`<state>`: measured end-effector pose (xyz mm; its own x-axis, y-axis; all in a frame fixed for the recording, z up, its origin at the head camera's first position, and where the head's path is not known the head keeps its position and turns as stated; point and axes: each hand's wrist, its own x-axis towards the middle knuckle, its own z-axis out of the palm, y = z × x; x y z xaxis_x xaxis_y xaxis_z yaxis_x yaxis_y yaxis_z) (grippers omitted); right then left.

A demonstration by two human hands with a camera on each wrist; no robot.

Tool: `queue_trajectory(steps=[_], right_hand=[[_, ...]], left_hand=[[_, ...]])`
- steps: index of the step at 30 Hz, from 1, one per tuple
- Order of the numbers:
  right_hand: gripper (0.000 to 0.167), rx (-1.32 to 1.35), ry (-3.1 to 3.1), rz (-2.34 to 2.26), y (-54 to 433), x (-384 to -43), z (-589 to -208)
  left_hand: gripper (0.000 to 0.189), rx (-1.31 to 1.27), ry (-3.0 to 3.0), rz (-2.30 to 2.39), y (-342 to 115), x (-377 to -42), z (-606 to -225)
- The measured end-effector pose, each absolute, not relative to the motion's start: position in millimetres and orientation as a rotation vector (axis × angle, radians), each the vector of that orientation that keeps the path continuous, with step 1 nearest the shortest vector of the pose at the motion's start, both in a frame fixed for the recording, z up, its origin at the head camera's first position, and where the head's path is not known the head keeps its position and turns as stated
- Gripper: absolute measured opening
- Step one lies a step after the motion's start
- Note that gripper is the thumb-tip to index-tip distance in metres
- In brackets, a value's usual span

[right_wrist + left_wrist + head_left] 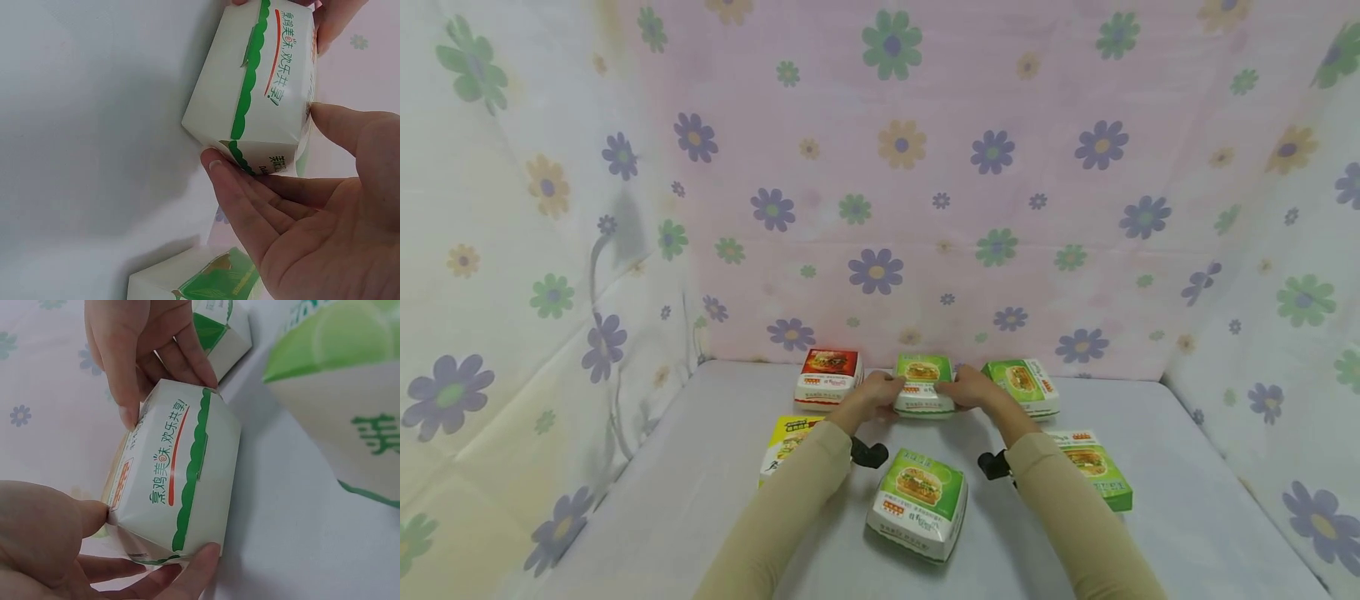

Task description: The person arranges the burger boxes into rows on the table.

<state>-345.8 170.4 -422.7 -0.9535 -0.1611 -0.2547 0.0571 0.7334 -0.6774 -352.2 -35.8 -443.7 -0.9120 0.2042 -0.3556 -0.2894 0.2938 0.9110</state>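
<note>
Both hands hold a green and white burger box [924, 385] from its two sides, at the back middle of the table. My left hand [877, 394] grips the left side; in the left wrist view the thumb of that left hand [44, 544] lies on the top edge, with fingers along the side. On the opposite side, my right hand [972, 390] grips with thumb on top, and the right wrist view shows the right hand's [331, 206] fingers against the side and lower edge. The lid is closed. Whether its base touches the table is hard to tell.
A red burger box [830, 379] stands left of the held one, a green box [1022, 387] right. Nearer are a yellow box [786, 442] partly behind the left sleeve, a green box [919, 504] in front, and another [1090, 468] by the right sleeve. Flowered cloth [880, 167] hangs behind.
</note>
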Motion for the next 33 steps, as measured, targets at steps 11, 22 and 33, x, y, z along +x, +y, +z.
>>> queue_trajectory(steps=[11, 22, 33], right_hand=[[0.041, -0.084, 2.662, -1.058, 167, -347, -422], [0.045, -0.050, 2.624, -1.088, 166, -348, -425], [0.045, -0.021, 2.603, -1.104, 169, -344, -422]], left_hand=[[0.051, -0.068, 2.146, 1.669, -38, -360, -448], [0.053, -0.064, 2.147, 1.662, -42, -362, -451], [0.062, -0.060, 2.224, 1.628, -46, -364, -450]])
